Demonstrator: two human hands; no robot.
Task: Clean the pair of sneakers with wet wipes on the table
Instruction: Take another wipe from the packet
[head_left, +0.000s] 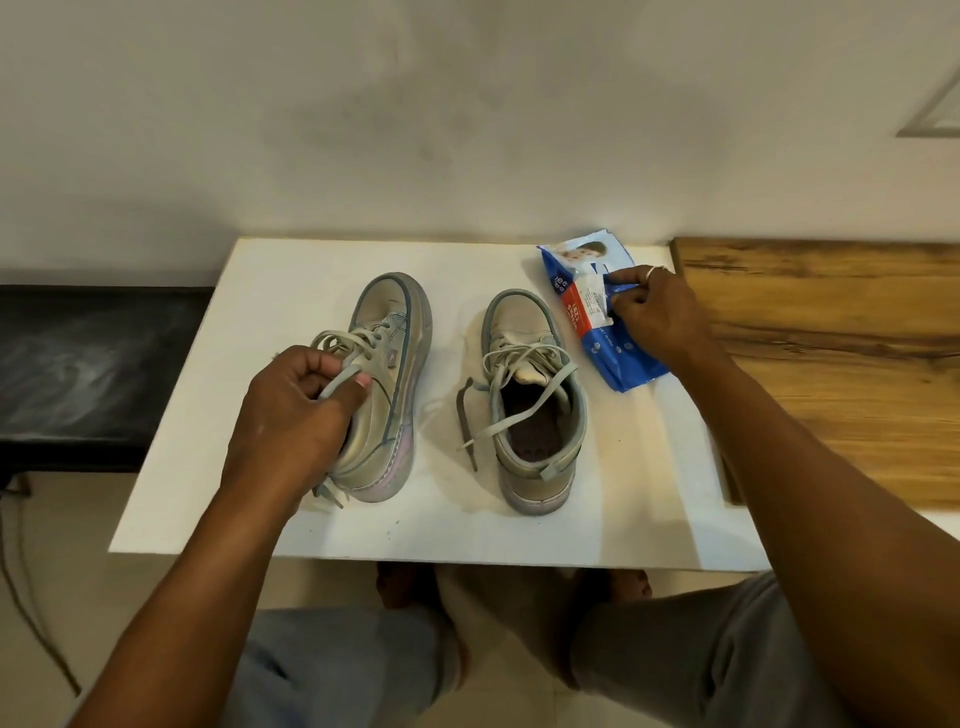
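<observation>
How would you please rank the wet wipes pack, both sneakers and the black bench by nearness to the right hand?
1. Wet wipes pack, pinched by the right hand.
2. Right sneaker, mid-table.
3. Left sneaker, in the left hand's grip.
4. Black bench, far left.

A: Free lanes on the table (441, 530)?
B: Near-edge strip is open. Back-left corner too, up to the wall (467, 156).
A: Between the shoes?
B: The gap between left sneaker (387, 374) and right sneaker (530, 395) is passable, but a loose lace (465, 415) lies in it.
A: Right side?
B: Tight. Wipes pack (582, 306) just beside the right sneaker, right hand (654, 312) pinching it. Left hand (291, 410) grips the left sneaker's heel end.
</observation>
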